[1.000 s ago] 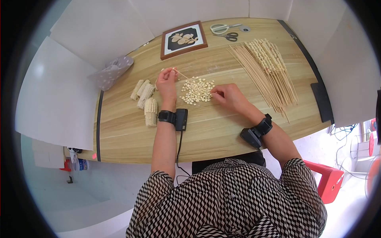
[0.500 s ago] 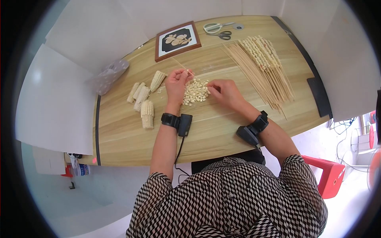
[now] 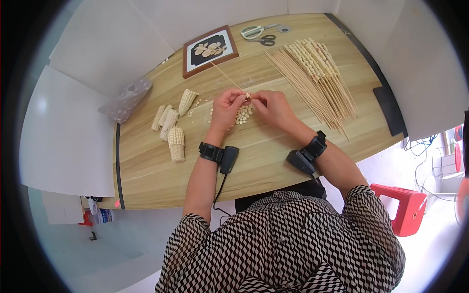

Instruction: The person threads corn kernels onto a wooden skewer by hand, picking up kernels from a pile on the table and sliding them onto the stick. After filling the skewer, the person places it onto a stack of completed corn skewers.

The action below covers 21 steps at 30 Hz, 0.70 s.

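My left hand (image 3: 227, 108) pinches a thin wooden skewer (image 3: 224, 74) that slants up toward the picture frame. Several pale corn kernels sit at the skewer's near end (image 3: 247, 96), between my two hands. There my right hand (image 3: 271, 107) has its thumb and fingertips pressed together; a kernel seems to be between them, too small to tell for sure. Loose kernels (image 3: 243, 114) lie in a pile on the wooden table (image 3: 254, 158), partly hidden beneath my hands.
Corn cobs (image 3: 176, 143) lie at the left, beside a plastic bag (image 3: 128, 101). Behind are a framed picture (image 3: 211, 50), white scissors (image 3: 252, 32), dark scissors (image 3: 266, 40) and a grey disc (image 3: 283, 29). Bare skewers (image 3: 298, 85) and kernel-threaded skewers (image 3: 315, 61) lie at the right.
My right hand has moved from the kernel pile up to the skewer's end and now meets my left hand. My left hand has shifted right with the skewer. The view has shifted slightly.
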Tool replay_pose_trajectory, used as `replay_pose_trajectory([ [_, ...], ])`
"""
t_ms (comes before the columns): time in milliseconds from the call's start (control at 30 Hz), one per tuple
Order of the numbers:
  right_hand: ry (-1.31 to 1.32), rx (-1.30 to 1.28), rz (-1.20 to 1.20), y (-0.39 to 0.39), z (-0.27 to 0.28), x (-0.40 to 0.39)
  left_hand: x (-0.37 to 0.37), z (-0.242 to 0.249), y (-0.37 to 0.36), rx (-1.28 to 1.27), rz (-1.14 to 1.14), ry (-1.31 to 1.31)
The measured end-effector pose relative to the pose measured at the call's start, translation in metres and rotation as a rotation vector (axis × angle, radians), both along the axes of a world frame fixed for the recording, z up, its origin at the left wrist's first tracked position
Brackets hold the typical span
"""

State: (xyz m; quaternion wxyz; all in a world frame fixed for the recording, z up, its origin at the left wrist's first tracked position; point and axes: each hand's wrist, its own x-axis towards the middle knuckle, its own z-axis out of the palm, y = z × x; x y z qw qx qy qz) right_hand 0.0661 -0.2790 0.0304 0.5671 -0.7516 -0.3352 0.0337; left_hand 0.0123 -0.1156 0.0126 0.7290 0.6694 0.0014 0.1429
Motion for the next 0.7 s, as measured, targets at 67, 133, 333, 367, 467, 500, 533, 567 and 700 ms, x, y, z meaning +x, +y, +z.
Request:
replay_pose_trajectory([
  [67,-0.022,0.006,-0.007,0.000,-0.001,0.001,-0.001,0.000,-0.001,0.002,-0.015,-0.001],
  [133,-0.029,-0.002,-0.005,0.000,-0.001,0.002,-0.001,-0.001,0.002,0.102,0.027,0.046],
  [333,-0.052,-0.018,-0.003,0.000,-0.004,0.001,-0.006,-0.003,0.052,0.508,0.596,0.013],
  [367,-0.056,-0.019,0.002,0.000,-0.004,0.002,-0.009,-0.003,0.060,0.509,0.597,0.014],
  [467,-0.051,-0.041,0.017,0.000,-0.003,0.001,-0.018,-0.001,0.073,0.893,0.621,0.092],
  [500,-0.052,-0.041,0.018,0.000,-0.002,0.001,-0.021,0.001,0.073,0.912,0.558,0.147],
  [533,-0.061,-0.044,0.016,0.000,-0.002,0.001,-0.022,0.003,0.073,0.931,0.493,0.201],
  [567,-0.069,-0.047,0.014,-0.001,-0.002,0.001,-0.022,0.001,0.074,0.931,0.494,0.201],
  [700,-0.076,-0.055,0.020,-0.001,-0.003,0.002,-0.021,-0.002,0.078,1.033,0.360,0.180],
])
